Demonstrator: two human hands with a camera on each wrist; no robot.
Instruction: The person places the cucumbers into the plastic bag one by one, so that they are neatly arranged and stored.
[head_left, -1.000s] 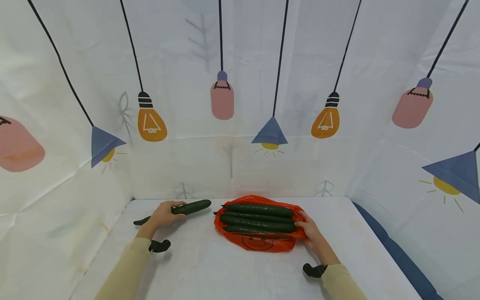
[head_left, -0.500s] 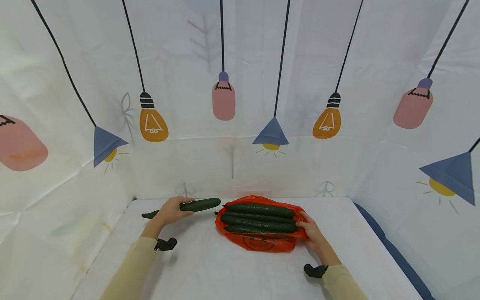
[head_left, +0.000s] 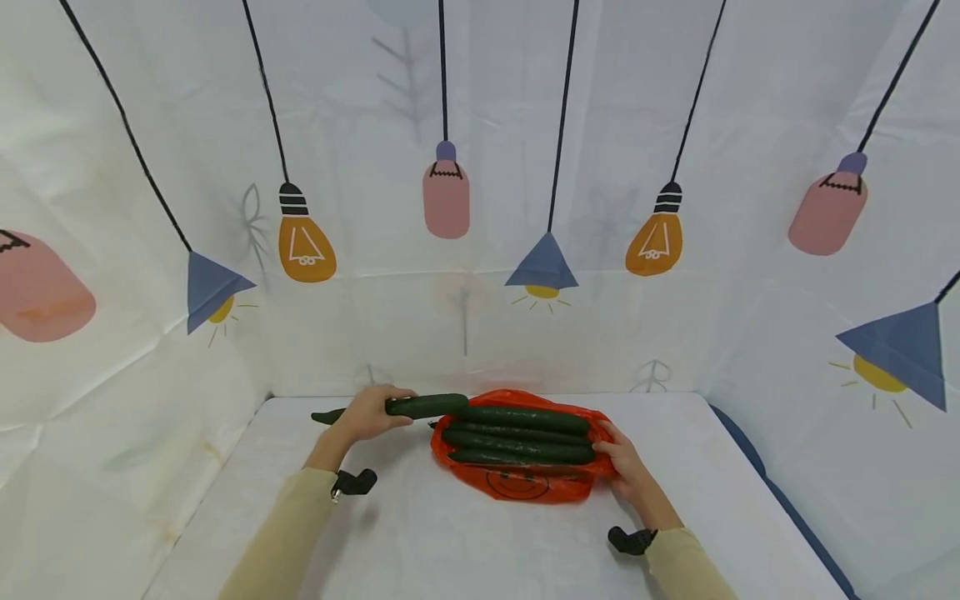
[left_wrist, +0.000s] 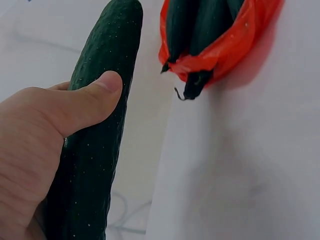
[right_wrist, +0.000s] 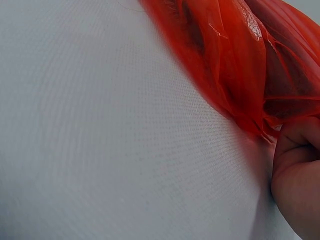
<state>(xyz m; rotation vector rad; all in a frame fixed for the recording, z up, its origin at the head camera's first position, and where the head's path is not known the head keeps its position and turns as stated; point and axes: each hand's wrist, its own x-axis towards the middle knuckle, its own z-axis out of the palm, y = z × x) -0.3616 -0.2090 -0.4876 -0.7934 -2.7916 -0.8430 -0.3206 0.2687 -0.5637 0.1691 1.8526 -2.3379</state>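
Note:
My left hand (head_left: 369, 412) grips a dark green cucumber (head_left: 427, 406) around its middle, thumb across the top. That cucumber is raised above the table, and its rounded end reaches the left edge of a red plastic bag (head_left: 517, 487). Inside the bag's open mouth several more cucumbers (head_left: 517, 434) lie side by side; in the left wrist view their stem ends (left_wrist: 196, 84) poke out past the rim. At the bag's right end my right hand (head_left: 622, 462) holds the plastic. Its fingertips are partly hidden in the red folds (right_wrist: 240, 60) in the right wrist view.
The white table (head_left: 465, 550) stretches in front of the bag and to both sides. White cloth walls printed with hanging lamps (head_left: 446, 200) enclose the back and sides. A blue strip (head_left: 795, 508) runs along the table's right edge.
My left hand has carried the cucumber to the right, so its rounded end has come from beside the bag to the bag's edge. The right hand and bag have stayed nearly still.

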